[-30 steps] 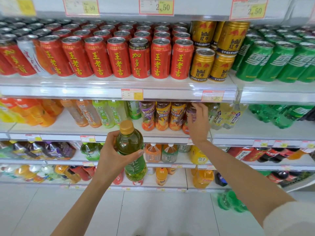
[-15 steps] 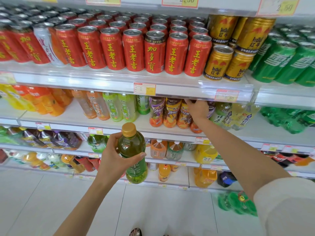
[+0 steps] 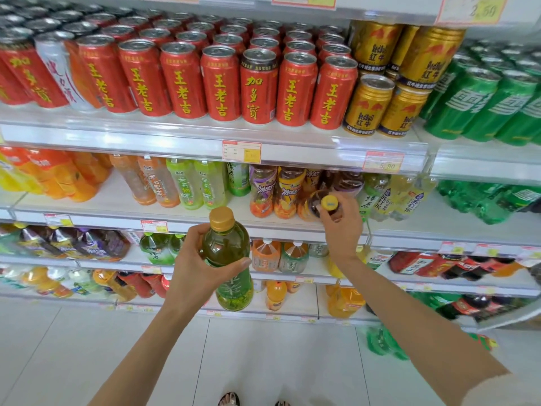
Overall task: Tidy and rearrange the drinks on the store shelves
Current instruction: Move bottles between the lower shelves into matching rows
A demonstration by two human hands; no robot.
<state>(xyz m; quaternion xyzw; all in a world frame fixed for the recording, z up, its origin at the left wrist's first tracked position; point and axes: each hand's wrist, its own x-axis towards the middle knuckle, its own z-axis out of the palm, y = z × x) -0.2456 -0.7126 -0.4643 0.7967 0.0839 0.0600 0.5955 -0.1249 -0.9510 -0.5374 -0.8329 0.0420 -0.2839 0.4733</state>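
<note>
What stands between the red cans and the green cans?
Gold cans, stacked two high, fill the stretch between the red cans and the green cans. The head view shows this.

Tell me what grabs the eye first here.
A clear plastic green-tea bottle with a gold cap fills the centre, gripped by the left hand. Right of it, the right hand grips a dark yellow-capped bottle at the front of a white shelf, below a long row of red metal cans.

Bright even store light, soft motion blur, bowed wide-angle edges.
</note>
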